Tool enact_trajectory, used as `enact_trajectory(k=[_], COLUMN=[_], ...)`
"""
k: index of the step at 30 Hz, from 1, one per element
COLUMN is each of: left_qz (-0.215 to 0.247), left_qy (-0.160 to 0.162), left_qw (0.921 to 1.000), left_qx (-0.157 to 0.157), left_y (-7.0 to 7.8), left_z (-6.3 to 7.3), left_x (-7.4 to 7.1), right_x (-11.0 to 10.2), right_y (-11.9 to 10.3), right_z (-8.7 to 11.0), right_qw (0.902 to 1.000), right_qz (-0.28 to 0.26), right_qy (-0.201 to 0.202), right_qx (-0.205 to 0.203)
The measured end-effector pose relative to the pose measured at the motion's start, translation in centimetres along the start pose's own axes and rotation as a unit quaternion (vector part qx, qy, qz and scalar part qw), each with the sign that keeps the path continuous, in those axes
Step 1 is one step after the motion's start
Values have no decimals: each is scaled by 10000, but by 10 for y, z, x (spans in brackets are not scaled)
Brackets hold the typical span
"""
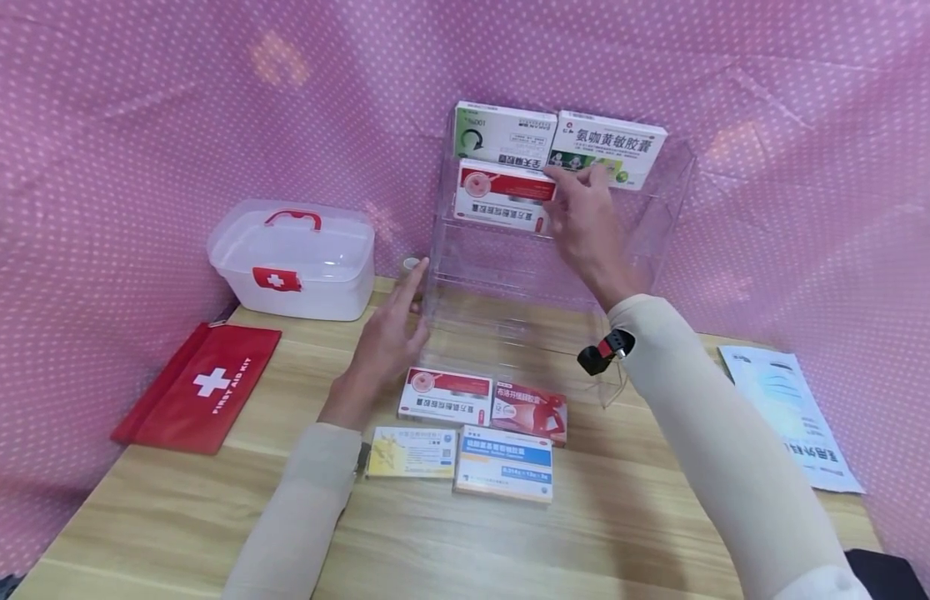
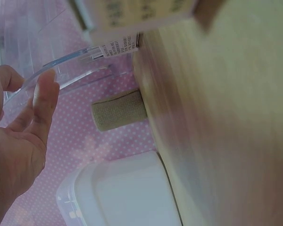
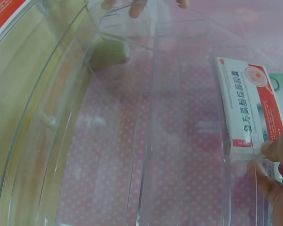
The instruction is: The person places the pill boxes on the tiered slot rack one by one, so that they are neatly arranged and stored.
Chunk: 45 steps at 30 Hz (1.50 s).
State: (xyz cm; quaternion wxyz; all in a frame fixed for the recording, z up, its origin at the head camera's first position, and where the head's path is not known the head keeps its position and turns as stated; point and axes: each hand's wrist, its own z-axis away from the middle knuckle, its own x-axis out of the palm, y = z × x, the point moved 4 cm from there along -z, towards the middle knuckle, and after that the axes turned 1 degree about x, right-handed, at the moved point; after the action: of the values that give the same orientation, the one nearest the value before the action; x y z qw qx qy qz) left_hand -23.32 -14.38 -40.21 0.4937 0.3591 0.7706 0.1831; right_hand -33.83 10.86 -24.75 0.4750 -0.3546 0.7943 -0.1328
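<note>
My right hand [image 1: 588, 217] is at the right end of a red-and-white medicine box [image 1: 502, 198] standing on the clear rack [image 1: 502, 250]. Its thumb and fingertips pinch that end; in the right wrist view a fingertip lies on the box's face [image 3: 243, 103]. Behind stand a green-and-white box [image 1: 502, 133] and a white capsule box [image 1: 611, 146], on the top tier. My left hand [image 1: 390, 329] touches the rack's left side with fingers mostly straight. The left wrist view shows them along the clear panel edge [image 2: 66, 61].
Before the rack lie a second red-and-white box [image 1: 444, 398], a red box [image 1: 531, 414], a yellow-and-white box [image 1: 411, 454] and a blue-and-white box [image 1: 504, 467]. A bandage roll [image 2: 119, 109], first-aid case [image 1: 296, 287] and red pouch [image 1: 210, 387] are left; a white packet [image 1: 791, 417] lies right.
</note>
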Motion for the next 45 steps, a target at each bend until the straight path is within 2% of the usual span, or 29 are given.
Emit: enact_trajectory(k=[3, 8, 12, 18, 22, 27, 31, 35, 38, 42, 45], left_qz=[-2, -77, -152, -140, -147, -146, -152, -137, -111, -76, -75], left_qy=[-10, -72, -88, -96, -93, -96, -86, -81, -108, -124, -110], left_qw=[10000, 9999, 9998, 9998, 9997, 9998, 9997, 9997, 9997, 9997, 9997], left_qx=[-40, -105, -74, -134, -143, -127, -143, -181, -206, -209, -197], left_y=[0, 0, 2, 2, 2, 3, 2, 2, 3, 3, 3], left_z=[0, 1, 0, 0, 0, 0, 0, 0, 0, 1, 1], left_x=[0, 1, 1, 1, 1, 1, 1, -1, 0, 0, 1], right_x=[7, 13, 13, 9, 0, -12, -18, -22, -24, -19, -12], right_y=[-5, -9, -9, -6, -5, -3, -1, -1, 1, 9, 21], right_z=[-1, 1, 2, 5, 12, 28, 45, 61, 76, 105, 131], right_qw=[9996, 9988, 9995, 9995, 9998, 9983, 9965, 9968, 9957, 9858, 9712], right_qz=[198, 447, 251, 81, -141, -284, -257, -92, 152, 364, 403], right_qy=[-173, -121, -105, -298, -150, 244, 227, -73, -506, -1493, -2300], right_qx=[-58, -170, -147, 0, -1, -443, -763, -793, -762, -681, -470])
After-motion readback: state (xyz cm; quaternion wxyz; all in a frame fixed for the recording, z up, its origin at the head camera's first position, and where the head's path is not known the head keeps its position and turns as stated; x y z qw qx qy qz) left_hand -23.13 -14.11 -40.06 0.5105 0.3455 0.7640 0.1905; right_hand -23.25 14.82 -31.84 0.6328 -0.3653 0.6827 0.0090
